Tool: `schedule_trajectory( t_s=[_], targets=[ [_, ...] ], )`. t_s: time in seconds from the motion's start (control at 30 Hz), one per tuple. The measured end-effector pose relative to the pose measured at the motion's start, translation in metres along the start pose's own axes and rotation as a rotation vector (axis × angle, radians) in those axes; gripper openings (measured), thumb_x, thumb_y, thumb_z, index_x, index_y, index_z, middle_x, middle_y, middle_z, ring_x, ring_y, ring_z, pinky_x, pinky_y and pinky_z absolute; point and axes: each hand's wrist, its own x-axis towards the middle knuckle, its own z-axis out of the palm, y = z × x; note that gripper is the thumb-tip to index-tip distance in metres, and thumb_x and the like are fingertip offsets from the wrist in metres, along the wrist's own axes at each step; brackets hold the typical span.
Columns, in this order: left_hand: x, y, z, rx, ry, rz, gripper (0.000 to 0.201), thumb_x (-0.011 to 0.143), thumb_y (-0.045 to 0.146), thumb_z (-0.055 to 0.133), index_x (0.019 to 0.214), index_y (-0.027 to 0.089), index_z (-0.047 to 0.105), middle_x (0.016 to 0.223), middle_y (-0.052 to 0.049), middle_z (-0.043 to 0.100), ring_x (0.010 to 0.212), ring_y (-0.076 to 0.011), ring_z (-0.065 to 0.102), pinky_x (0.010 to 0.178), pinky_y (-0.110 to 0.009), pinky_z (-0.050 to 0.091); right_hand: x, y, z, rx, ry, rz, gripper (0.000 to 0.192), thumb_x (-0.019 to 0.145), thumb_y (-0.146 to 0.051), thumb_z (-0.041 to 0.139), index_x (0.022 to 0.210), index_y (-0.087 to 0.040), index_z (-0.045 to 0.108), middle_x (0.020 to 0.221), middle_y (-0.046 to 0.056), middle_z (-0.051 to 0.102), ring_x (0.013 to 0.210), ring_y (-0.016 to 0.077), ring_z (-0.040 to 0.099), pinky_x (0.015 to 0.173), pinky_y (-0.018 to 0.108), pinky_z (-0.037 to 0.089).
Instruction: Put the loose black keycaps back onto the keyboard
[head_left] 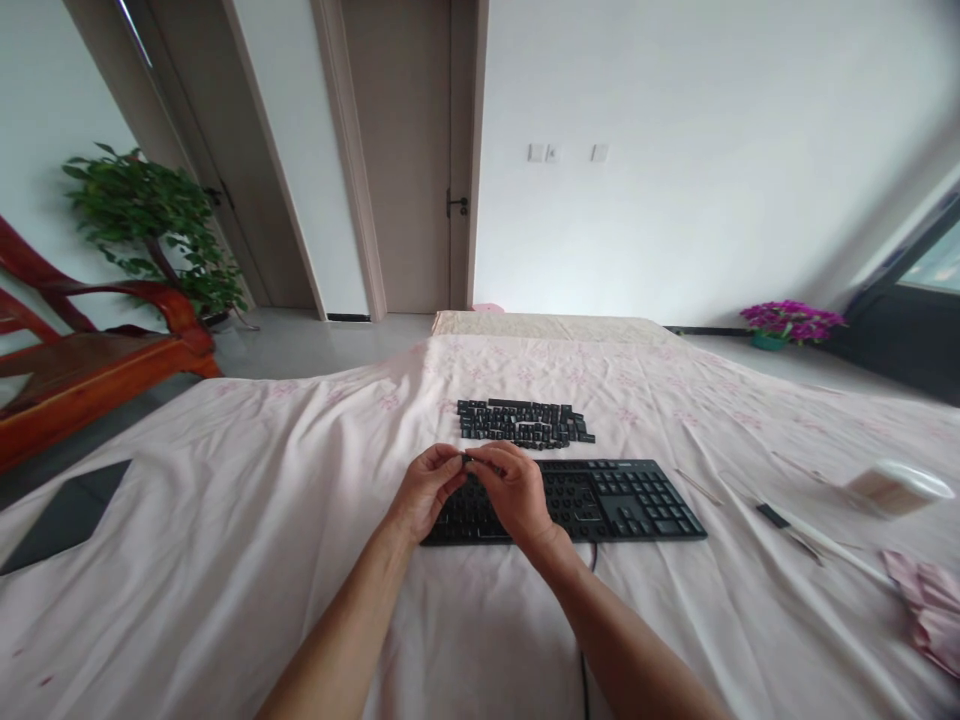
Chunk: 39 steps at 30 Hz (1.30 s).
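A black keyboard (652, 505) lies on the cloth, its keycaps off over much of the main area but present on the number pad. Above its left part, my left hand (431, 490) and my right hand (514, 490) meet at the fingertips. Both pinch a small dark piece, which looks like a keycap (466, 458); fingers cover most of it. Just beyond the keyboard, loose black keycaps (517, 424) lie grouped in rows. My wrists hide part of the keyboard's left half.
On the right lie a small brush (772, 516), thin sticks (697, 486), a clear tub of cotton swabs (896, 488) and a pink cloth (926, 605). A dark flat tablet-like object (64, 515) rests at left. The keyboard cable (584, 660) runs toward me.
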Motion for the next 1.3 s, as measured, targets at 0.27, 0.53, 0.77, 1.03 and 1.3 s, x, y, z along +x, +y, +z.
schedule_trajectory(
  t_s=[0.27, 0.53, 0.77, 1.03, 1.3],
  targets=[
    [0.001, 0.006, -0.005, 0.020, 0.038, 0.053, 0.031, 0.060, 0.020, 0.084, 0.083, 0.014, 0.064, 0.075, 0.003, 0.066, 0.068, -0.0066, 0.064, 0.065, -0.017, 0.054, 0.010, -0.011, -0.003, -0.134, -0.117, -0.084, 0.021, 0.086, -0.021, 0.062, 0.099, -0.030, 0.075, 0.092, 0.003, 0.069, 0.088, 0.0186, 0.063, 0.080, 0.030, 0.049],
    [0.002, 0.005, -0.002, 0.008, 0.066, 0.067, 0.033, 0.061, 0.024, 0.084, 0.085, 0.016, 0.063, 0.079, 0.002, 0.067, 0.072, -0.0089, 0.066, 0.071, -0.020, 0.054, 0.017, -0.006, 0.002, -0.169, -0.118, -0.113, 0.022, 0.090, -0.023, 0.057, 0.101, -0.028, 0.074, 0.091, 0.002, 0.069, 0.084, 0.0155, 0.063, 0.078, 0.025, 0.048],
    [0.013, 0.009, -0.038, 0.926, 0.319, 0.398, 0.021, 0.079, 0.036, 0.062, 0.091, 0.018, 0.067, 0.086, -0.003, 0.071, 0.081, -0.0159, 0.066, 0.076, -0.027, 0.050, 0.019, 0.030, -0.004, -0.341, -0.185, 0.077, 0.016, 0.088, -0.028, 0.059, 0.089, -0.027, 0.076, 0.090, 0.000, 0.069, 0.083, 0.0144, 0.064, 0.076, 0.023, 0.045],
    [0.021, -0.002, -0.064, 1.117, 0.334, 0.392, 0.017, 0.081, 0.025, 0.056, 0.092, 0.021, 0.069, 0.095, -0.004, 0.072, 0.081, -0.0152, 0.066, 0.077, -0.027, 0.048, 0.013, 0.051, 0.001, -0.583, -0.329, 0.083, 0.019, 0.091, -0.032, 0.055, 0.093, -0.030, 0.074, 0.096, -0.002, 0.067, 0.090, 0.0134, 0.062, 0.074, 0.021, 0.040],
    [0.022, -0.005, -0.068, 1.212, 0.301, 0.373, 0.019, 0.082, 0.023, 0.055, 0.094, 0.022, 0.070, 0.097, -0.003, 0.073, 0.086, -0.0151, 0.065, 0.080, -0.025, 0.047, 0.019, 0.048, 0.003, -0.669, -0.417, -0.008, 0.021, 0.092, -0.031, 0.054, 0.092, -0.030, 0.075, 0.092, -0.001, 0.067, 0.089, 0.0136, 0.060, 0.075, 0.021, 0.038]
  ],
)
